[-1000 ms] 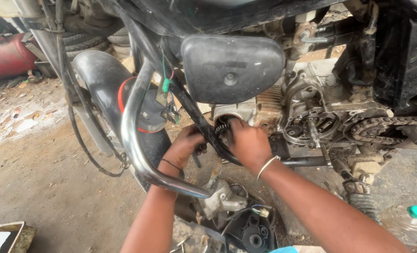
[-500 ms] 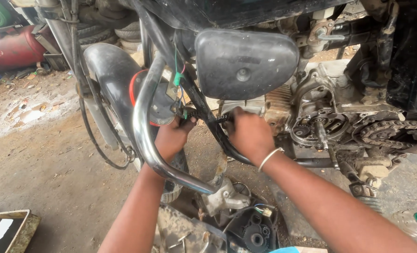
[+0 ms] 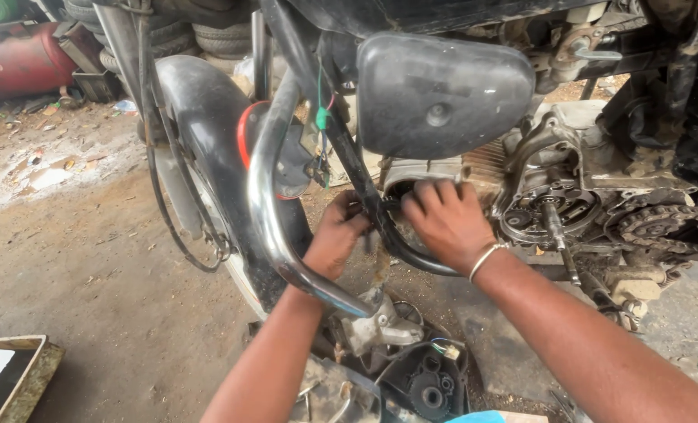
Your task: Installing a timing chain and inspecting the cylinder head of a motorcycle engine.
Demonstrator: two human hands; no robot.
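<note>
1. Both hands on the engine cylinder (image 3: pixel 412 176), low behind the black frame tube (image 3: pixel 365 188), under the dark side cover (image 3: pixel 443 94).
2. Right hand (image 3: pixel 443 223): fingers spread flat on it, not clenched. Left hand (image 3: pixel 337 235): curled at the tube; grip unclear.
3. Bare dirt floor (image 3: pixel 75 266); stacked tyres (image 3: pixel 216 31) and a red tank (image 3: pixel 20 59) behind.
4. Below the fingers: loose engine cover (image 3: pixel 427 384), contents unclear.
5. Right of the fingers: open crankcase (image 3: pixel 553 207), chain (image 3: pixel 662 223).
6. Fingertips hidden by the tube.

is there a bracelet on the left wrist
No, the left wrist is bare; the thin silver bracelet sits on the right wrist, behind the right hand at the engine.
</note>
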